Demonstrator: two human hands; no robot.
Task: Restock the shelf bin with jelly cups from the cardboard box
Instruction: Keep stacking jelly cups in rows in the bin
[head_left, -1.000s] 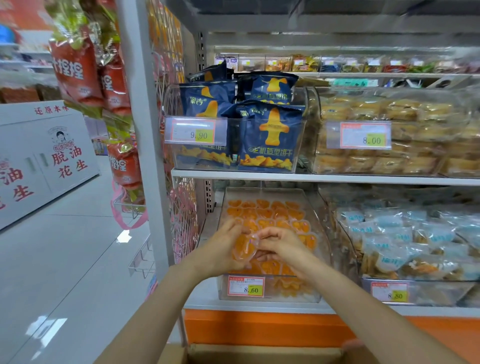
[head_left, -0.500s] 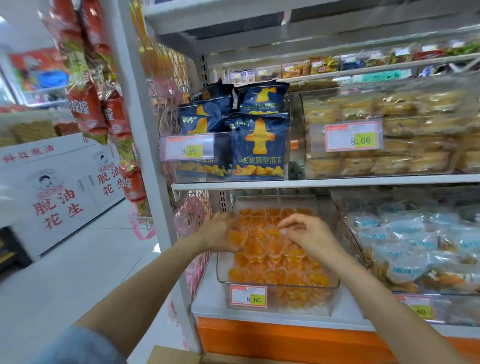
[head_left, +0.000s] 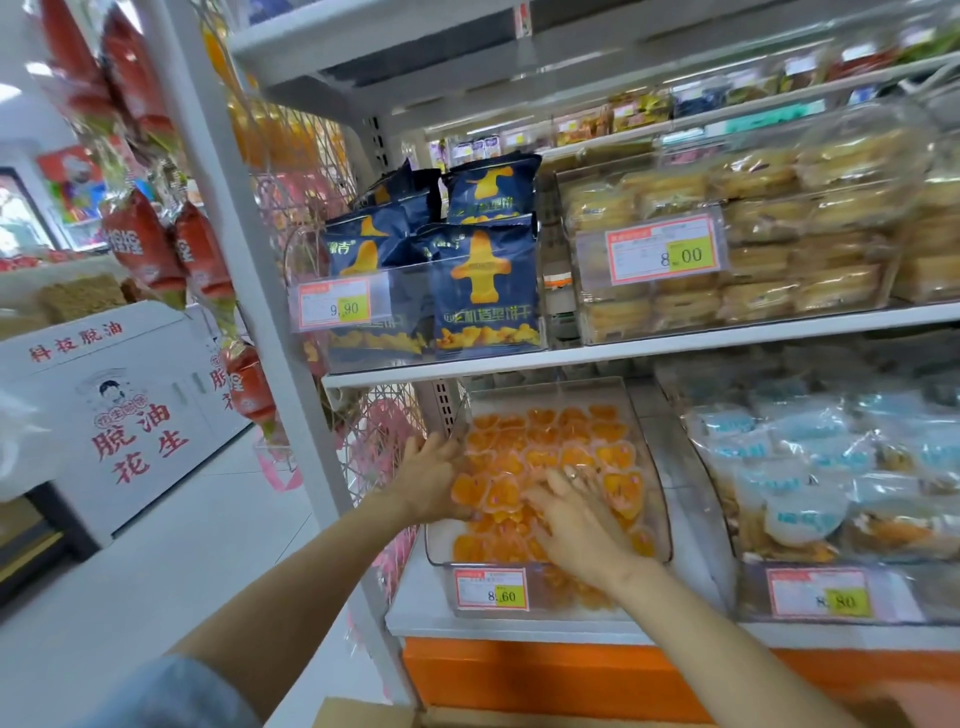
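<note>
Jelly cups (head_left: 545, 449), orange in clear plastic, lie packed in rows in the clear shelf bin (head_left: 647, 467), which sits at the left end of the lower shelf. The cups under the hands are hidden. Those low at the bin's front sit behind a price label (head_left: 491, 588) reading 8.60.

The right hand (head_left: 576, 512) lies flat on the cups with fingers spread and straight, gripping nothing. The left hand (head_left: 431, 480) rests at the bin's left wall and touches the cups there. Its fingers are blurred and partly lost among the cups, so it cannot be told whether they hold one. A blue sleeve (head_left: 171, 691) on the left arm is cut off by the bottom edge.

The cardboard box (head_left: 363, 714) shows only as a brown flap at the bottom edge, with its contents out of sight.

Just right of the jelly bin stands another clear bin of pale blue packets (head_left: 810, 467), cut off at the right. On the shelf above, dark blue snack bags (head_left: 485, 291) sit over the jelly bin, beside a bin of yellow cakes (head_left: 753, 249). Red packets (head_left: 140, 244) hang left of the shelf post, blurred, near a white unit (head_left: 130, 415) printed with red characters.
</note>
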